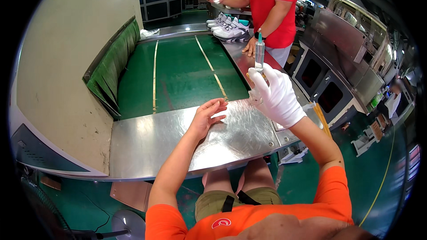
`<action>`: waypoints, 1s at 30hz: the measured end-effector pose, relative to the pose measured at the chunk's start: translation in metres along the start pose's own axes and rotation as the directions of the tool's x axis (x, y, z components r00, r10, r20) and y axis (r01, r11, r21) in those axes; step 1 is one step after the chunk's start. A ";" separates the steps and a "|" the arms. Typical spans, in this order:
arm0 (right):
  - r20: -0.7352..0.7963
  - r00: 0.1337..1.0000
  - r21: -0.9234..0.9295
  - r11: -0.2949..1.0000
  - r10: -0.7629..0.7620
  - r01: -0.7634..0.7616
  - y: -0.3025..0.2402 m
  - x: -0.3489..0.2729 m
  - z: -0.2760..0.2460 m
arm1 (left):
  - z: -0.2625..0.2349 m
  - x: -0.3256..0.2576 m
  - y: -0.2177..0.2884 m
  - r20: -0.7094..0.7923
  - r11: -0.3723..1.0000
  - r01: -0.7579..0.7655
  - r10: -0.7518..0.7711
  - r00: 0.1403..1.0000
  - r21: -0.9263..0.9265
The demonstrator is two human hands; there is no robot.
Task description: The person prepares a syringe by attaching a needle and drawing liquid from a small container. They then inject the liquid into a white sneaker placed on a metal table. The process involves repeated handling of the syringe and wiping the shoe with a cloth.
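Observation:
My right hand (276, 95), in a white glove, is raised over the right side of the steel table edge (178, 133). It is closed on the lower end of a clear dispensing bottle (259, 54), which stands upright with a narrow teal tip pointing up. My bare left hand (208, 116) rests over the steel edge with its fingers loosely bent and apart. Nothing shows in it. Between the steel borders lies a green conveyor belt (178, 75) with two pale lines along it.
Several white and grey sneakers (233, 30) stand at the belt's far right corner. A co-worker in a red shirt (271, 4) stands beside them, one hand on the steel border. At left is a beige machine housing (80, 62) with a green flap curtain (113, 69).

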State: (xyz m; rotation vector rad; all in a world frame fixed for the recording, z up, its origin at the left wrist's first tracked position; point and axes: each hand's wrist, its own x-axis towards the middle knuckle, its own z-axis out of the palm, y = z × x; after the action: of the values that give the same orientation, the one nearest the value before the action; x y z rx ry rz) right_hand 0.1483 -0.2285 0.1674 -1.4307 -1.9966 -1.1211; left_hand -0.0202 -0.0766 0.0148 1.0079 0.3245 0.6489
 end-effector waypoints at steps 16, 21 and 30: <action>-0.006 1.000 -0.004 1.000 -0.002 0.002 -0.002 -0.002 -0.006 | -0.001 0.001 0.000 0.005 1.000 0.010 -0.010 1.000 0.008; -0.020 1.000 -0.019 1.000 0.003 -0.004 0.002 -0.005 -0.004 | -0.001 0.000 0.000 0.002 1.000 0.011 -0.011 1.000 0.019; -0.040 0.999 -0.056 0.998 0.020 -0.022 0.005 -0.009 -0.004 | -0.001 0.000 -0.002 0.005 0.999 0.006 -0.007 1.000 0.039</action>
State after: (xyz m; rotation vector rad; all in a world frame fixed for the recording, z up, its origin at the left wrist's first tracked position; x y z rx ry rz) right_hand 0.1562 -0.2360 0.1649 -1.4429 -1.9328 -1.1965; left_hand -0.0203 -0.0763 0.0126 1.0454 0.3371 0.6361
